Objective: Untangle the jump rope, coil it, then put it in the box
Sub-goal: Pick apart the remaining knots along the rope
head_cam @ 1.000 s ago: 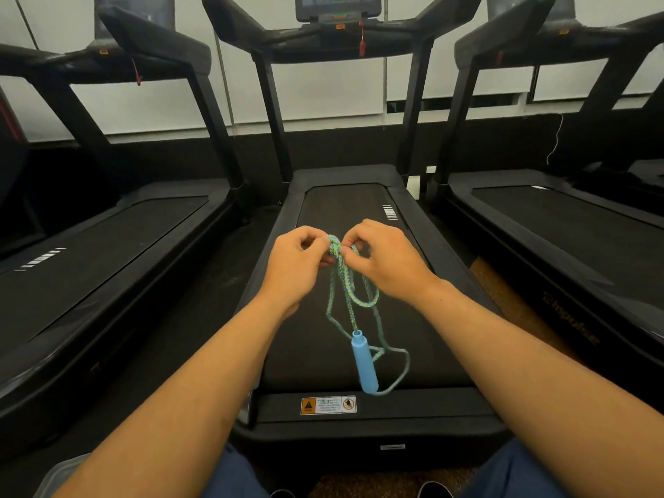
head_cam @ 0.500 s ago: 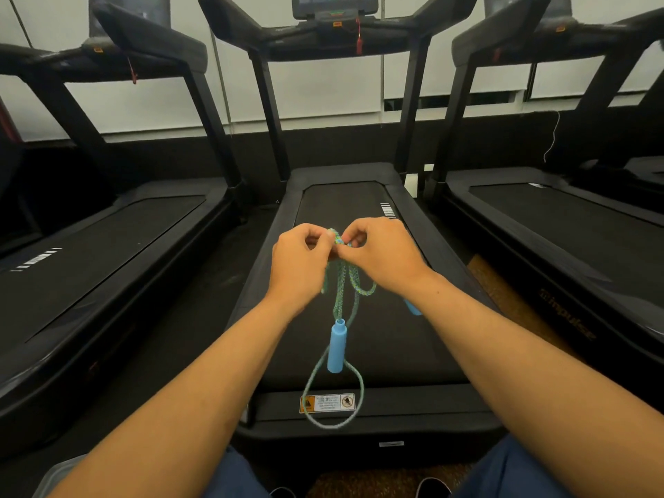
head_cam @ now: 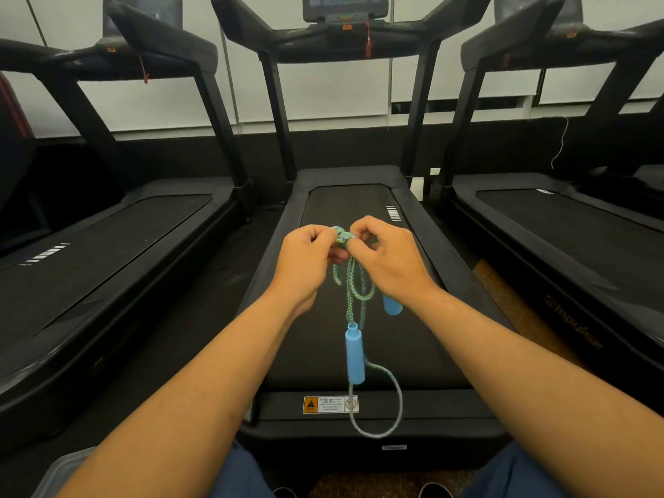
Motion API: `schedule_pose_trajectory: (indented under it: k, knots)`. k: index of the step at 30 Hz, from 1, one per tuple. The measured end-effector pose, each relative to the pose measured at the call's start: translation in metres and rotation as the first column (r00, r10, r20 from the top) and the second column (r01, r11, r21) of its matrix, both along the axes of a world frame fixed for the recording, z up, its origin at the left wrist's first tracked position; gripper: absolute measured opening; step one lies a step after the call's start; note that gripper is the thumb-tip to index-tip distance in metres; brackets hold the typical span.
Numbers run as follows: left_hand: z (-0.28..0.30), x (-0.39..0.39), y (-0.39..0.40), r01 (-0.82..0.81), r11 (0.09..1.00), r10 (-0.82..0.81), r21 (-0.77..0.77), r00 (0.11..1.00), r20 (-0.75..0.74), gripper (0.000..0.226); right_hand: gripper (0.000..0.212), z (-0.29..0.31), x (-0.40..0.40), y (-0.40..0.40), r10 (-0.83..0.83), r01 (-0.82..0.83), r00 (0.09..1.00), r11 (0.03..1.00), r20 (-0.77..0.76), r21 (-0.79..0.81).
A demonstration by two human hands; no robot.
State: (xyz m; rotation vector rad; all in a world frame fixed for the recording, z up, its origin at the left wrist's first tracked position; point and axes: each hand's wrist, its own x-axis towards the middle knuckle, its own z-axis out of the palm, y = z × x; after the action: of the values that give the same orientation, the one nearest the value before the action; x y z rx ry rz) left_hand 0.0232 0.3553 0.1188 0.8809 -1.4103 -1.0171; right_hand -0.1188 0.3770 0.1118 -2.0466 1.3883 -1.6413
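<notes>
Green-and-blue braided cord of the jump rope (head_cam: 354, 282) is bunched into a knot between two hands held over the belt of the middle treadmill (head_cam: 424, 339). In the head view, the left hand (head_cam: 305, 264) has its fingers curled in and pinches the knot from the left side. The right hand (head_cam: 388, 260) pinches the same knot from the right, thumb and forefinger closed on the cord and the remaining fingers loosely bent. Both hands touch at the knot, and both forearms reach forward from the lower corners of the picture.

Below the knot several strands of the rope hang in short loops. One light blue handle (head_cam: 355, 357) dangles upright under the hands, and a single loop of cord runs from its lower end, curving down across the yellow warning label (head_cam: 330, 404) at the treadmill's rear edge. A second blue handle (head_cam: 392, 305) shows just under the right wrist, partly hidden by it.

Two more treadmills stand to either side. A clear plastic container (head_cam: 59, 472) peeks in at the lower left corner, only its rim showing. Dark blue trouser knees and black shoe tips sit along the bottom edge.
</notes>
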Motion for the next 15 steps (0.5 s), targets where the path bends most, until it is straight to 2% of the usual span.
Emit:
schedule_pose_trajectory:
  k: [3,6,10,13,15]
  knots:
    - [-0.004,0.003,-0.003,-0.015,1.000,0.015,0.014,0.999,0.033,0.021,0.009,-0.001,-0.003,-0.003,0.012,-0.006,0.998,0.995,-0.057,0.099]
    - [-0.009,0.008,-0.005,-0.074,0.993,0.094,-0.090,0.967,0.236,0.018,0.016,0.003,-0.008,-0.003,0.027,-0.005,0.993,0.983,-0.117,0.183]
    - [-0.007,0.011,-0.002,-0.054,0.979,0.130,-0.199,0.911,0.390,0.015,0.020,0.012,-0.016,0.000,0.041,0.033,0.957,0.969,-0.288,0.247]
    - [-0.007,0.009,0.001,-0.018,0.964,0.157,-0.266,0.844,0.513,0.014,0.021,0.014,-0.015,0.001,0.014,0.120,0.902,0.951,-0.432,0.283]
    - [-0.008,0.006,0.002,-0.015,0.952,0.187,-0.304,0.817,0.546,0.014,0.027,0.013,-0.011,0.001,-0.064,0.216,0.856,0.946,-0.513,0.243]
